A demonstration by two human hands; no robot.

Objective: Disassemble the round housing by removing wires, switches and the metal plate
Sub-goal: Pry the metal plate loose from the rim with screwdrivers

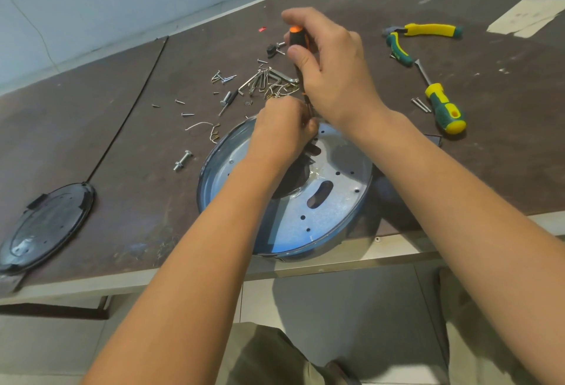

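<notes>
The housing (203,183), nearest, was set beneath the grips, its plate (336,207) not yet removed. A screwdriver (296,37) was clasped by the right hand (333,79). The left hand (281,134) was curled at its tip; what was pinched could not be told. That hand might be stabbed if the tip slipped. Screws (223,78) were strewn beyond.

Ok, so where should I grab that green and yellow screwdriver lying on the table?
Grab the green and yellow screwdriver by its fat handle, from above. It lies flat on the table, handle toward you, thin metal shaft pointing away toward the pliers.
</notes>
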